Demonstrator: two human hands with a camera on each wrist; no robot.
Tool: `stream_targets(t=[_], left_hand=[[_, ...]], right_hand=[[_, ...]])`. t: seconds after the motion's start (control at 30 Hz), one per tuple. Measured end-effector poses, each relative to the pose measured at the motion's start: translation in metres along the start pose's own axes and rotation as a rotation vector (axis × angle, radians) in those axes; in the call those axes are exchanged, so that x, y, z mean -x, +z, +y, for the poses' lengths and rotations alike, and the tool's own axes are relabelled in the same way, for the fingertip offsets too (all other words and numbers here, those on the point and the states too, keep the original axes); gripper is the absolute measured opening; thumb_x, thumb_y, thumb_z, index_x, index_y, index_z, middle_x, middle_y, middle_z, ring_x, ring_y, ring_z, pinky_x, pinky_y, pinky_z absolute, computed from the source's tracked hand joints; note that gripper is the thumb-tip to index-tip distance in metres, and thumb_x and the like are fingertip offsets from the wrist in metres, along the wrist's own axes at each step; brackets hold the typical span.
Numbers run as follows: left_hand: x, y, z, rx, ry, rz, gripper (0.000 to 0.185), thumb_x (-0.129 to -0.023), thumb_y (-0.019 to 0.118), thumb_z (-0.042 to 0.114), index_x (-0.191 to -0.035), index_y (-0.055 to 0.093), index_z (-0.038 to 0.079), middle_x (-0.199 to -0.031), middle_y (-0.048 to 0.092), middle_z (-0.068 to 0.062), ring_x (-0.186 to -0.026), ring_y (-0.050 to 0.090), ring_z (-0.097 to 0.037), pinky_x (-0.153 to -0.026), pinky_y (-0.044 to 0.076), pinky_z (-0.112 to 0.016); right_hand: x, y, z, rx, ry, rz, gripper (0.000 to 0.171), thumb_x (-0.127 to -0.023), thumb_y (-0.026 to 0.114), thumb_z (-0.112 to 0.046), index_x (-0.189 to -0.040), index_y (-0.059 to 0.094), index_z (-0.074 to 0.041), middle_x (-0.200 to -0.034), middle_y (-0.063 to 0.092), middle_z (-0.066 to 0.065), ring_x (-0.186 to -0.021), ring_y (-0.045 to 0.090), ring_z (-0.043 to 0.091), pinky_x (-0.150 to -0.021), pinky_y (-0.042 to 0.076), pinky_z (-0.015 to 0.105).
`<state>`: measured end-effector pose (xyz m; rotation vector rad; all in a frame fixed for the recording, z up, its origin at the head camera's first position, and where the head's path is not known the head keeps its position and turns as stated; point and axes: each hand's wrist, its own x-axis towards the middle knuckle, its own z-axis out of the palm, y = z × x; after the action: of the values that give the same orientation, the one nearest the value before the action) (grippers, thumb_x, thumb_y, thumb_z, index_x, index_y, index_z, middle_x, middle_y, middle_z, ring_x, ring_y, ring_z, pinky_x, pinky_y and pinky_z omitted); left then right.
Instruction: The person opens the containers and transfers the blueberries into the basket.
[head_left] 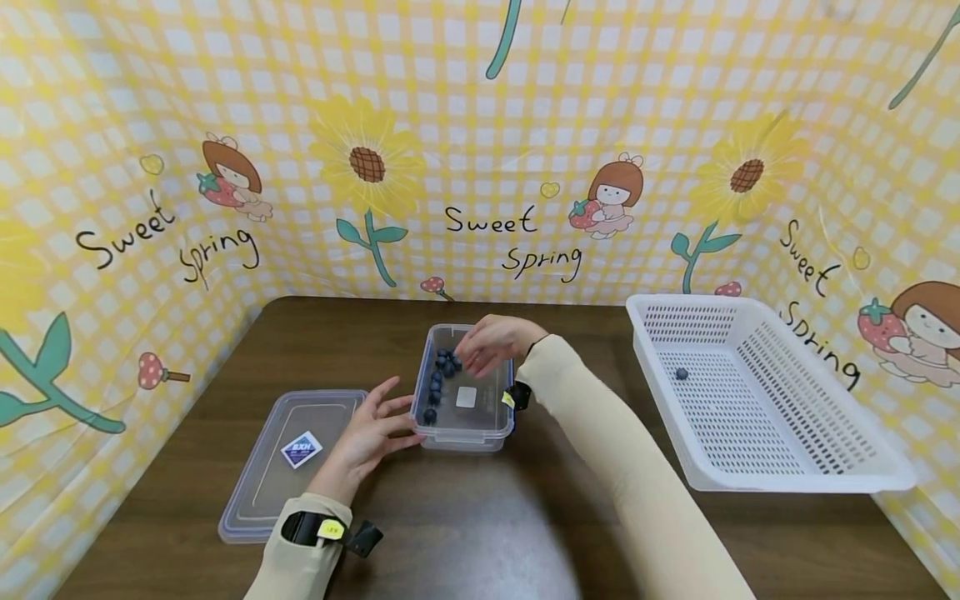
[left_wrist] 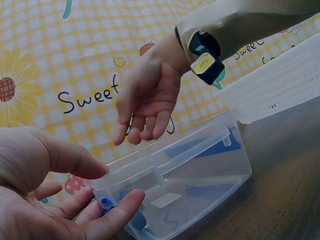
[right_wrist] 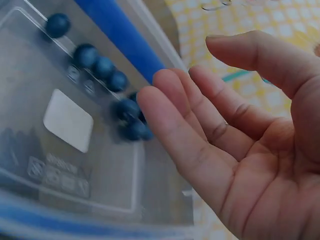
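Observation:
A clear plastic food container (head_left: 480,421) stands lidless on the table, several blueberries (head_left: 436,387) lined along its left side and far corner. My left hand (head_left: 375,433) rests against its near left corner, fingers spread and fairly straight. In the left wrist view, the thumb lies at the rim and another finger (left_wrist: 117,212) along the wall. Over the far part of the container hovers my right hand (head_left: 498,342), fingers loosely bent and holding nothing. The right wrist view has its fingertips close above the blueberries (right_wrist: 102,67), with a white square label (right_wrist: 68,120) beside them.
A white perforated basket (head_left: 810,479) on the right has a single blueberry (head_left: 682,374) inside. To the left, a clear lid (head_left: 258,500) with a blue-and-white sticker lies flat on the brown table (head_left: 465,533). Yellow checked cloth (head_left: 480,125) rises behind the table.

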<state>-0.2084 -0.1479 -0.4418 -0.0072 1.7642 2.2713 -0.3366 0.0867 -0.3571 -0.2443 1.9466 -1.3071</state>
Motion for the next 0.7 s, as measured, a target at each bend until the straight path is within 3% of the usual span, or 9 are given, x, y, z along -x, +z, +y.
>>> stream_targets(t=[0.1, 0.23, 0.4, 0.7], left_hand=[[0.0, 0.0, 0.001, -0.003, 0.005, 0.003, 0.079, -0.095, 0.05, -0.013, -0.159, 0.007, 0.007, -0.146, 0.031, -0.03, -0.095, 0.063, -0.019, -0.085, 0.058, -0.048], [0.0, 0.001, 0.001, -0.004, 0.009, 0.002, 0.081, -0.094, 0.05, -0.014, -0.159, 0.007, 0.008, -0.144, 0.032, -0.03, -0.103, 0.061, -0.024, -0.085, 0.058, -0.048], [0.0, 0.001, 0.001, 0.0, 0.008, 0.003, 0.081, -0.094, 0.051, -0.014, -0.159, 0.008, 0.009, -0.143, 0.033, -0.029, -0.105, 0.061, -0.025, -0.083, 0.058, -0.046], [-0.002, -0.001, -0.001, -0.005, 0.008, -0.007, 0.082, -0.094, 0.049, -0.014, -0.159, 0.007, 0.009, -0.144, 0.033, -0.03, -0.105, 0.061, -0.025, -0.085, 0.058, -0.048]], right_hand=[[-0.008, 0.011, -0.001, 0.03, 0.023, -0.021, 0.037, -0.097, 0.06, -0.005, -0.129, 0.057, 0.013, -0.099, 0.067, 0.019, -0.084, 0.066, 0.026, -0.085, 0.058, 0.042], [-0.017, 0.022, 0.001, 0.063, 0.056, -0.034, 0.036, -0.094, 0.064, -0.005, -0.126, 0.06, 0.012, -0.095, 0.067, 0.019, -0.079, 0.066, 0.025, -0.076, 0.061, 0.038], [-0.023, 0.031, 0.004, 0.103, 0.088, -0.039, 0.029, -0.094, 0.063, -0.004, -0.118, 0.064, 0.012, -0.092, 0.067, 0.019, -0.075, 0.066, 0.024, -0.074, 0.061, 0.037], [-0.035, 0.043, 0.01, 0.108, 0.146, -0.035, 0.005, -0.089, 0.068, -0.001, -0.09, 0.07, 0.003, -0.086, 0.07, 0.019, -0.072, 0.068, 0.025, -0.076, 0.061, 0.04]])
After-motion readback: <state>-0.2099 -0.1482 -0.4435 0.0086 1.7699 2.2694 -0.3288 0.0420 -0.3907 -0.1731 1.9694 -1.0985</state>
